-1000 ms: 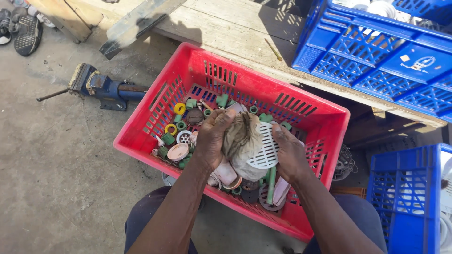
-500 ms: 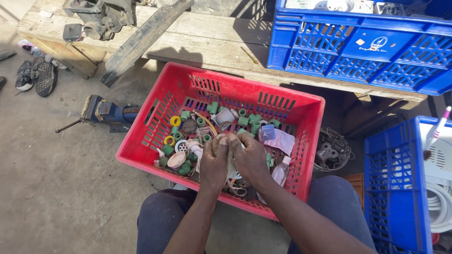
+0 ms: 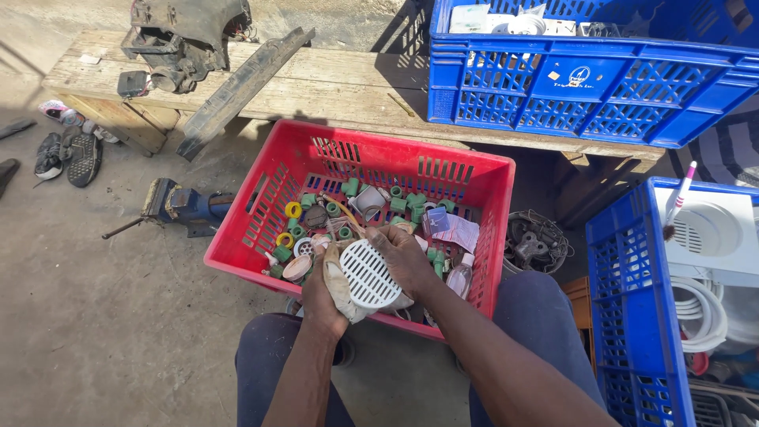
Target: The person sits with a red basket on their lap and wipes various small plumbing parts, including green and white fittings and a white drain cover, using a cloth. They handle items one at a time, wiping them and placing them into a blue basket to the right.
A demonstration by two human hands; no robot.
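Centre frame, over a red crate (image 3: 261, 207), left hand (image 3: 322, 294) and right hand (image 3: 406, 261) grip a round white slotted grille (image 3: 368, 273) (probably light, stiff plastic), clasped best by its rim.

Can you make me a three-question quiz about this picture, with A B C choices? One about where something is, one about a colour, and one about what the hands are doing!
1. Where is the vise?
A. on the bench
B. on the ground left of the red crate
C. in a blue crate

2. What colour are most small fittings in the red crate?
A. green
B. purple
C. black

3. The white grille is:
A. lying on the ground
B. held in both hands
C. hanging on a wall

Answers: B, it sits on the ground beside the crate; A, green pieces dominate; B, the left hand and right hand grip it.
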